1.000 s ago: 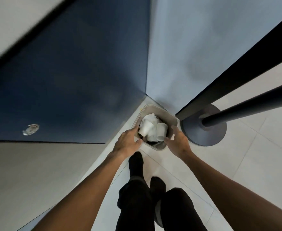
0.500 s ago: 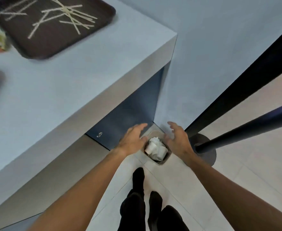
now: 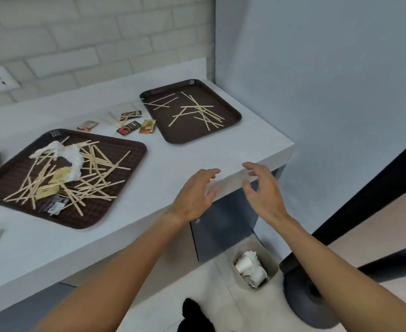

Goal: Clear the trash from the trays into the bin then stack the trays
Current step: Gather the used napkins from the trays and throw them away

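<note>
1. Trays: the far tray [image 3: 187, 133] lies on the worktop [image 3: 197, 152], up and to the left of the bin [image 3: 272, 262], close to the worktop corner that stands over the bin. The near tray [image 3: 12, 173] lies on the same worktop, much further left of the bin. The two trays are well apart and not stacked.
2. Trash on them: the tray closer to the bin carries only loose wooden stir sticks [image 3: 197, 109]. The one further from the bin carries a thicker heap of sticks [image 3: 94, 164], a crumpled white napkin [image 3: 73, 159] and a dark wrapper [image 3: 55, 203].
3. Your left grip [image 3: 194, 197] hovers above and to the left of the bin, over the worktop's front edge. It is released, with fingers spread and nothing in it.
4. Your right grip [image 3: 264, 192] hovers almost straight above the bin, just off the worktop corner. It is also released and loosely curved, with nothing in it. Neither grip touches a tray.
5. The bin stands on the floor against the worktop's end panel and holds white paper cups [image 3: 247, 267] and crumpled paper.
6. Small sachets [image 3: 130, 127] lie on the bare worktop between the trays, up and left of the bin.
7. A round dark post base [image 3: 305, 300] sits just right of the bin, and your black-socked foot [image 3: 192, 310] is down and to its left.
</note>
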A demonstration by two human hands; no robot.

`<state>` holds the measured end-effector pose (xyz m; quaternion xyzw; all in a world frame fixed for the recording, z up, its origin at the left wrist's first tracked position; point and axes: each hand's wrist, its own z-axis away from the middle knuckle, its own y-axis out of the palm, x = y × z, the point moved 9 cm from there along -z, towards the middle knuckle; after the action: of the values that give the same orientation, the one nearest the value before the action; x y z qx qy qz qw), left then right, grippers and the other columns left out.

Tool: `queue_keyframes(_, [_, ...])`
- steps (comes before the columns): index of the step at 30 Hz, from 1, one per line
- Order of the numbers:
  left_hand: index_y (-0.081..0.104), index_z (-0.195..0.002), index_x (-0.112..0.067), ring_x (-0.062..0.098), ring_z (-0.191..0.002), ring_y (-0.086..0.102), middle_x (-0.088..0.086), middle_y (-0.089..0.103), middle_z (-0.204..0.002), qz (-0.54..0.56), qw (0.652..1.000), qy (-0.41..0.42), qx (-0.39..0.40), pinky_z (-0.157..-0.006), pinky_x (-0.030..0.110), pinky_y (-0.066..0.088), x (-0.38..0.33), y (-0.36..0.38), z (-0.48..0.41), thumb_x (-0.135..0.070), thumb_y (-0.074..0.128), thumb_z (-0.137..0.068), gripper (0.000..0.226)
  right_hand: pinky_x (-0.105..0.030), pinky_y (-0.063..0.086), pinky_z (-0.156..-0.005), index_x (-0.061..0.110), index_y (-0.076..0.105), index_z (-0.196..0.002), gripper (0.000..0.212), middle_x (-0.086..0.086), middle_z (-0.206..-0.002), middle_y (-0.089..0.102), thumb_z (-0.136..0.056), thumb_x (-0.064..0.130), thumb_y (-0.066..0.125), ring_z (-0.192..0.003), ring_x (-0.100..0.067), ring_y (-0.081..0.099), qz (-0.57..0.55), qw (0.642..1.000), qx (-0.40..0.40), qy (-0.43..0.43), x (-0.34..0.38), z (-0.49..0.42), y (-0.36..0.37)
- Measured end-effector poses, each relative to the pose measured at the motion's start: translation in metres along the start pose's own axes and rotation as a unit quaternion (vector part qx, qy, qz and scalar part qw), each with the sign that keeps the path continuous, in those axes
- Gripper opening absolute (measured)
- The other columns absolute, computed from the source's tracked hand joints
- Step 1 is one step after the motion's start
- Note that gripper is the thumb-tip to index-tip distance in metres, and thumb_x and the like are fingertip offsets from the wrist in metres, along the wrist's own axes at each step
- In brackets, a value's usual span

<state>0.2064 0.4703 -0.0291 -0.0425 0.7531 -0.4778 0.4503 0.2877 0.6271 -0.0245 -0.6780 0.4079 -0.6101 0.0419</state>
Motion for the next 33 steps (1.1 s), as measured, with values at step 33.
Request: queue_keyframes(33, [0.055,-0.135,-0.022,0.020,-0.118,0.055,0.004,0.055,-0.131,-0.057,0.954,-0.243,-0.167,-0.104,0.038,0.045,0.347,-0.359,0.090,-0.026,0.065,-0.093,0.044,-0.026,0.048,-0.089,0.030,0.049,-0.140,0.054,0.003,-0.130,0.051,-0.090,0.026,0.068,-0.097,-0.007,0.058,0.048,0.927,0.350,-0.126,0.258,-0.115,0.414])
